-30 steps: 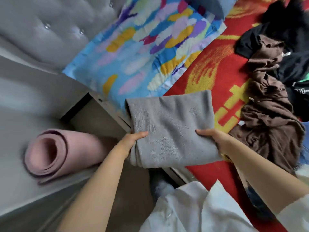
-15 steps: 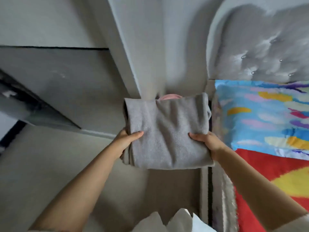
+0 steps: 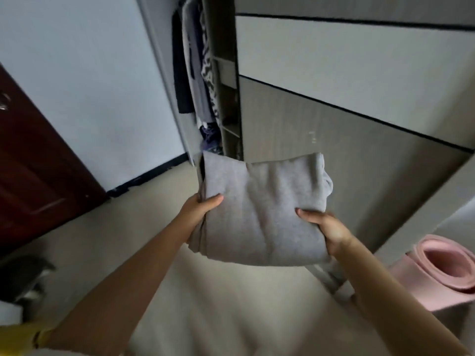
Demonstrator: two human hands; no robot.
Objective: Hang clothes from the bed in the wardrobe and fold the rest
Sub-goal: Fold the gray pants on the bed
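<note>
The wardrobe point(image 3: 347, 104) stands ahead, its sliding door partly open on hanging clothes point(image 3: 198, 73). In front of it, held in the air, is a folded grey sweater point(image 3: 262, 214): soft, thick and probably light, likely to sag or unfold unless supported at both sides. The left hand point(image 3: 203, 209) and right hand point(image 3: 326, 227) each pinch a side edge, thumbs on top, fingers hidden beneath.

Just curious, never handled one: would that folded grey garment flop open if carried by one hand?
Probably: the folded grey garment looks soft and sags between the left hand and right hand. Its loose layered edges suggest it would unfold. It seems light.
</note>
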